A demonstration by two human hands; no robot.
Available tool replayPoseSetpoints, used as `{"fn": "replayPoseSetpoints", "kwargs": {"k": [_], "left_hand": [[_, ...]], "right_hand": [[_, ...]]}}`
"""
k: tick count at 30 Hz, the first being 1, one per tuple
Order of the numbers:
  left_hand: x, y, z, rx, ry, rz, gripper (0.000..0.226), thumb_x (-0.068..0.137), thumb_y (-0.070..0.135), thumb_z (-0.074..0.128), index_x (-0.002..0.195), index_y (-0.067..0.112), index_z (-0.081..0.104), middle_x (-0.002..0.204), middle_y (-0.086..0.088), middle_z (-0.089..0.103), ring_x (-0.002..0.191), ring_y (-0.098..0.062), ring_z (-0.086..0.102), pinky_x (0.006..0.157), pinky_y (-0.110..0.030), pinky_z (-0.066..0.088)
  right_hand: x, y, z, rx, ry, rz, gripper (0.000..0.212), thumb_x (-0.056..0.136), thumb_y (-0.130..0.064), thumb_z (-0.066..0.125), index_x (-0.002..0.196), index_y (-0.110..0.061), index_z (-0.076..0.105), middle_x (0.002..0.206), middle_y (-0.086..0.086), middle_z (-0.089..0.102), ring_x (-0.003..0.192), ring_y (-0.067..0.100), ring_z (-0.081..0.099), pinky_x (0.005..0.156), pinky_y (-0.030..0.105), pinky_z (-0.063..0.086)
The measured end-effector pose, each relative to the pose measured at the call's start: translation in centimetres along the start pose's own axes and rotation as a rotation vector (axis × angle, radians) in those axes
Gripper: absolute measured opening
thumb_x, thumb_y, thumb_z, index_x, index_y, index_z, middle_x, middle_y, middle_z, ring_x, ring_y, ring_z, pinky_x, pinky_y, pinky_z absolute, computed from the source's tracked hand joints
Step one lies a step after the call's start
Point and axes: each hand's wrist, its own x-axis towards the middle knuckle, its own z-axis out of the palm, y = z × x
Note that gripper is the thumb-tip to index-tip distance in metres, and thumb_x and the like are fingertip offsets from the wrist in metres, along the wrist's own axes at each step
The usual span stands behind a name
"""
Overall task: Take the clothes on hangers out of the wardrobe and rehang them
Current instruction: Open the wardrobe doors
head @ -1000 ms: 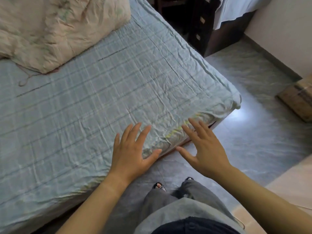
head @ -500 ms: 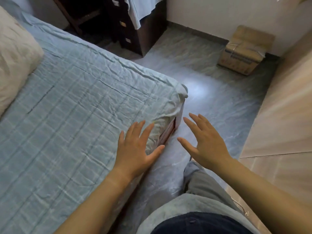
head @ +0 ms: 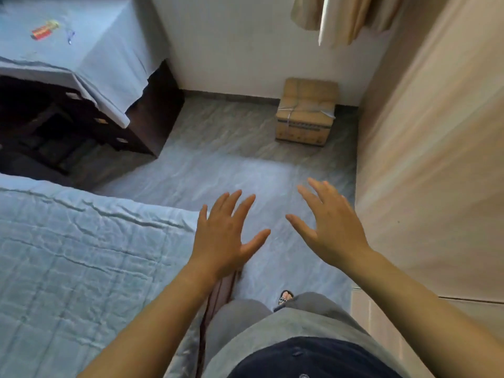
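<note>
- Left hand [head: 226,236] — centre of the frame, palm down, fingers straight and spread, holding nothing; bare forearm runs to the lower left.
- Right hand [head: 330,227] — just right of it, likewise splayed, empty; forearm runs to the lower right.

Person wears grey trousers [head: 240,317], dark navy top [head: 313,360], patterned sandal [head: 285,296].

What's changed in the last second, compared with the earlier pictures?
The person turned right, from the bed toward the wardrobe; the left hand moved off the bed's edge, now mostly over the floor. Nothing was grasped or released. It and the right hand stay open, empty.
</note>
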Motion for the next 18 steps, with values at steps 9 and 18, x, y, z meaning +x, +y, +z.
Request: {"fn": "replayPoseSetpoints", "kwargs": {"k": [9, 18], "left_hand": [[18.9, 5.1, -3.1, 0.095, -0.030, 0.388, 0.082, 0.077, 0.077, 0.016, 0.145, 0.033, 0.029, 0.154, 0.001, 0.028, 0.143, -0.022, 0.021, 0.113, -0.053, 0.016], [38.9, 10.9, -7.0, 0.200, -0.072, 0.862, 0.077, 0.081, 0.078, 0.023, 0.147, 0.038, 0.019, 0.156, 0.005, 0.020, 0.145, -0.019, 0.014, 0.114, -0.052, 0.012]], "right_hand": [[9.6, 6.7, -5.9, 0.021, 0.235, 0.313, 0.073, 0.083, -0.065, 0.028, 0.144, -0.024, 0.031, 0.152, 0.000, 0.028, 0.140, 0.022, 0.022, 0.112, 0.043, 0.027], [18.8, 9.9, -12.2, -0.005, 0.593, 0.634, 0.071, 0.086, -0.057, 0.040, 0.137, -0.008, 0.041, 0.142, 0.009, 0.043, 0.133, 0.024, 0.034, 0.106, 0.030, 0.028]]}}
